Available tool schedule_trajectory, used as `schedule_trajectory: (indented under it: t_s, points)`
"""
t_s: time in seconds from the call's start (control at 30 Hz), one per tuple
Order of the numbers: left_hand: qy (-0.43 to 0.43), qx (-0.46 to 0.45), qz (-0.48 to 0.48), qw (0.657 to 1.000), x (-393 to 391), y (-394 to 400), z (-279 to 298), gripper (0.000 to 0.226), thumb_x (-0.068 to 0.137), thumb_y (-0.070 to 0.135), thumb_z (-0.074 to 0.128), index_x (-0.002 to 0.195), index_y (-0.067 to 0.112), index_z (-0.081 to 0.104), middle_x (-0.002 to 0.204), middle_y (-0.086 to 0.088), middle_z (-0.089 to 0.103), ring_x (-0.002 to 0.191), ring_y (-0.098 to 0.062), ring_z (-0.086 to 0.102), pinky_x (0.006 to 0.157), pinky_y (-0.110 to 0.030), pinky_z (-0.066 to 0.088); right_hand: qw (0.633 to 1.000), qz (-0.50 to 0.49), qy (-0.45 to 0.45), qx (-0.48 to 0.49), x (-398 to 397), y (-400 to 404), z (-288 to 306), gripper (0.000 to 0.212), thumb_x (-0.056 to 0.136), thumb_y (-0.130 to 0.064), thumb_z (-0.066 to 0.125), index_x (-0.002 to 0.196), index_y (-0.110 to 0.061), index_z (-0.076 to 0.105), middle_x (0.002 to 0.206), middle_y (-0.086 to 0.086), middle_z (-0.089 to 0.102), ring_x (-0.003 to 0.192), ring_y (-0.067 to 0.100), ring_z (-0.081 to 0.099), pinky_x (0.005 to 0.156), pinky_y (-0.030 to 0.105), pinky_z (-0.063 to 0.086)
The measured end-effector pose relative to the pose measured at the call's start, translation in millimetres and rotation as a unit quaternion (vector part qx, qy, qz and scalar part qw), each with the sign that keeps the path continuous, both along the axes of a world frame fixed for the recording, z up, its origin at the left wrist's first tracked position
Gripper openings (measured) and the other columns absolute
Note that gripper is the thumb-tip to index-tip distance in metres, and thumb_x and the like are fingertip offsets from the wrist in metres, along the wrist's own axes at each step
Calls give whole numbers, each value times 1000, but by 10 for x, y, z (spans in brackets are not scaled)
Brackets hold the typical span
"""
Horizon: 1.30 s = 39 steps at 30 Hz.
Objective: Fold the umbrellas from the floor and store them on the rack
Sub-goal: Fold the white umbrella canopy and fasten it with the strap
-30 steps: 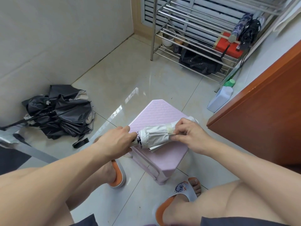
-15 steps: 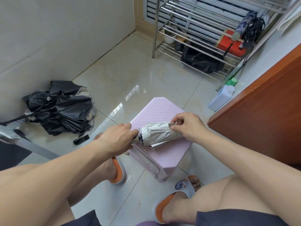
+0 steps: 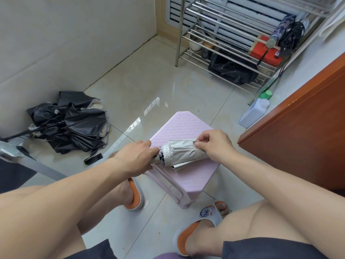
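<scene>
Over the near-left corner of the pink stool, folded silver umbrella lies across, propped in my hands. My left hand grips its handle end, fingers curled round it, just off the stool's left edge. My right hand pinches the wrap strap against the canopy, thumb and fingertips tight. Black umbrella still unfolded, heaped on the floor by the left wall. Metal rack stands at the far wall, two folded umbrellas already on it.
</scene>
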<state>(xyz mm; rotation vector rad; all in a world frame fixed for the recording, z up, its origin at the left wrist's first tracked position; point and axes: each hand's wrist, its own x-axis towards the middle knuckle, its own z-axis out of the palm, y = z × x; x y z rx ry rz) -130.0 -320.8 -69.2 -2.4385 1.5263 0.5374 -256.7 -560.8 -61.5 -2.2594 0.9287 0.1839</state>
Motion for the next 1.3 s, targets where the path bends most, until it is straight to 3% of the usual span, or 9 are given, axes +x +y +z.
schedule_trajectory:
  t_s: [0.13, 0.3, 0.5, 0.67, 0.77, 0.87, 0.93, 1.03, 1.3]
  points:
    - [-11, -5, 4, 1000, -19, 3, 6, 38, 93, 44, 67, 118, 23, 50, 98, 0, 40, 99, -28, 57, 71, -37, 42, 1000, -8, 10, -17, 48, 14, 3, 28, 75, -35, 83, 78, -28, 56, 79, -11, 63, 86, 20, 63, 81, 39, 54]
    - [-13, -1, 14, 1000, -32, 32, 21, 34, 93, 41, 65, 119, 22, 51, 106, -2, 48, 101, -28, 55, 75, -40, 50, 998, -18, 62, -14, 125, -51, 57, 23, 75, -33, 84, 74, -23, 63, 80, -8, 67, 85, 19, 65, 71, 29, 48]
    - [18, -36, 59, 997, 380, 133, 60, 33, 96, 31, 65, 122, 28, 46, 102, 4, 60, 95, -26, 63, 66, -35, 44, 991, -66, -91, -73, -18, -500, 449, 14, 90, -24, 69, 78, -28, 64, 74, -9, 61, 80, 20, 61, 71, 29, 42]
    - [-2, -41, 56, 998, 412, 180, 0, 25, 96, 25, 62, 116, 27, 47, 98, 4, 61, 87, -26, 63, 66, -41, 53, 996, 30, -79, -30, -352, -536, 454, 20, 90, -21, 72, 74, -32, 66, 73, -10, 65, 70, 7, 58, 66, 23, 44]
    - [-10, -26, 62, 998, 359, 135, 25, 28, 97, 30, 63, 117, 27, 43, 103, 4, 58, 94, -26, 62, 68, -41, 52, 990, 125, -56, -26, -470, -491, 323, 21, 85, -16, 77, 78, -33, 68, 82, -7, 66, 76, 8, 60, 75, 30, 50]
    - [-8, -39, 99, 994, 266, 35, 74, 42, 93, 16, 55, 131, 26, 42, 117, -1, 52, 107, -27, 55, 77, -40, 50, 984, 165, -55, -31, -496, -468, 217, 21, 83, -16, 78, 84, -33, 66, 88, -8, 63, 81, 8, 61, 81, 35, 53]
    - [16, -113, 140, 983, 134, -98, 130, 45, 91, 13, 50, 135, 21, 45, 123, -5, 50, 112, -29, 51, 84, -40, 48, 983, 164, -67, -40, -479, -457, 187, 19, 83, -18, 78, 86, -31, 66, 87, -10, 60, 80, 7, 60, 79, 33, 52]
    - [63, -224, 188, 954, -51, -308, 227, 34, 97, 23, 51, 132, 24, 53, 122, -2, 51, 110, -26, 53, 78, -34, 39, 982, 164, -79, -53, -439, -441, 163, 16, 85, -21, 76, 87, -32, 64, 83, -9, 59, 78, 4, 57, 75, 30, 49]
    - [95, -228, 204, 947, -61, -422, 162, 27, 95, 32, 65, 121, 28, 64, 109, 5, 49, 109, -23, 52, 76, -30, 32, 997, 45, -62, -1, -373, -493, 113, 17, 89, -18, 71, 80, -28, 61, 69, -7, 65, 69, 14, 65, 72, 33, 52]
